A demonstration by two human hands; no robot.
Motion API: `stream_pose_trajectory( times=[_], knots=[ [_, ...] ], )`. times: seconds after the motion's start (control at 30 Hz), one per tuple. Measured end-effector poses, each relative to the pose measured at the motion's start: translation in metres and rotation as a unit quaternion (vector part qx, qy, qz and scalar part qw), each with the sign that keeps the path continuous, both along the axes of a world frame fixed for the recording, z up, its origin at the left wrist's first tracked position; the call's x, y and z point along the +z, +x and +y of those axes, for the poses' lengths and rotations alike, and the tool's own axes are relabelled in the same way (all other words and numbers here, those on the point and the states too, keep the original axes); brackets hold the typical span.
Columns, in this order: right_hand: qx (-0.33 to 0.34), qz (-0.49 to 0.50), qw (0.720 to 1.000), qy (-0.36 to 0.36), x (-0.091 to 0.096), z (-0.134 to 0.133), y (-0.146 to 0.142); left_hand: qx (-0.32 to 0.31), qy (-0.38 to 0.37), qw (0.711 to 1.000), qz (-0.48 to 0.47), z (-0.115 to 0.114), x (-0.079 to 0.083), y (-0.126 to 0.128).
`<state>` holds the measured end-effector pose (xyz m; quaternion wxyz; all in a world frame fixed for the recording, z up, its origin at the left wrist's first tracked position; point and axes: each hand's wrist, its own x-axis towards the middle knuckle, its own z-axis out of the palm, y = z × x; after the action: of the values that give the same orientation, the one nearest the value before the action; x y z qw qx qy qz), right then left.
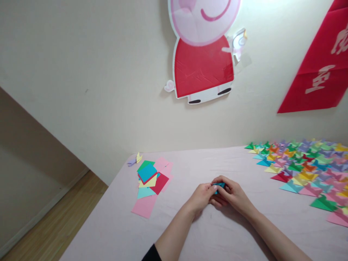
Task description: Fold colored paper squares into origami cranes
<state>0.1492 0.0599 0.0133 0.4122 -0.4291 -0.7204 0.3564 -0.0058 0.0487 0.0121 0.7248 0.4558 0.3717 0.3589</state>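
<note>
My left hand (202, 195) and my right hand (232, 194) meet at the middle of the pink table (190, 232). Both pinch a small teal folded paper (219, 185) between their fingertips, just above the tabletop. Most of the paper is hidden by my fingers. A loose pile of flat coloured paper squares (150, 177) lies to the left of my hands, within arm's reach.
Several folded paper figures (307, 170) in many colours cover the table's right side. Two small folded pieces (136, 159) lie at the far left corner. A cartoon pig cutout (202, 61) and a red banner (320, 69) hang on the wall. Wooden floor (54, 224) lies left of the table.
</note>
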Motion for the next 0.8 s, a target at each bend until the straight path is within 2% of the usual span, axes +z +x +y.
stream_pose_trajectory(
  times=[0.2, 0.47, 0.6, 0.8],
  knots=[
    [-0.054, 0.030, 0.998, -0.022, 0.003, 0.000, -0.001, 0.052, 0.016, 0.998, 0.020, -0.001, -0.012, 0.009],
    [-0.067, 0.042, 0.997, -0.024, 0.004, -0.002, -0.002, 0.124, 0.063, 0.987, 0.080, -0.005, -0.028, 0.015],
    [-0.093, 0.049, 0.994, -0.025, 0.001, -0.001, -0.002, 0.133, 0.068, 0.983, 0.103, -0.005, -0.028, 0.017],
    [-0.109, 0.041, 0.993, -0.031, -0.006, 0.004, 0.001, 0.119, 0.062, 0.988, 0.073, -0.006, -0.019, 0.019]
  ],
)
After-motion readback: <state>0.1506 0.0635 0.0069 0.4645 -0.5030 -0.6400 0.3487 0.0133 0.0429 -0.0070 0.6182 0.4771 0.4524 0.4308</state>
